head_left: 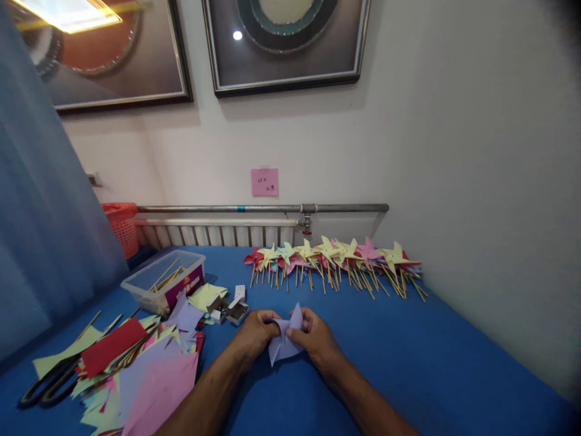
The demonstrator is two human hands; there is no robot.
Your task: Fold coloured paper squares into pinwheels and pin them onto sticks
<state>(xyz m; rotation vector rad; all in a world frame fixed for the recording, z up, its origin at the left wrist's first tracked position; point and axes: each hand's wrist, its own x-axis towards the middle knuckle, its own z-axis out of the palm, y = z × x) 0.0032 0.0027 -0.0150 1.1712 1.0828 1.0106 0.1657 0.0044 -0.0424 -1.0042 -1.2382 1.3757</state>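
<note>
Lavender paper piece with pointed, pinwheel-like corners, one: between the two hands, above the smooth blue table covering
Left hand, bare: thumb and fingers clamped on the paper's left side
Right hand, bare: thumb pressed on the paper near its middle, the other fingers curled at its right edge
Small pale cardboard boxes, open: just beyond the left fingers, to their left; contents too small to tell
Loose heap of pink, lavender, red and pale-green paper sheets: left of the left fingers, nearer the body
Black-handled scissors: well left of the fingers, beside that heap
Clear rectangular plastic tub with a purple label, holding thin wooden sticks: farther out, left of the fingers
Row of multicoloured paper pinwheels on wooden sticks: beyond the fingers, mostly to their right, near the wall
Pink paper note, handwritten: on the wall, beyond the fingers
</note>
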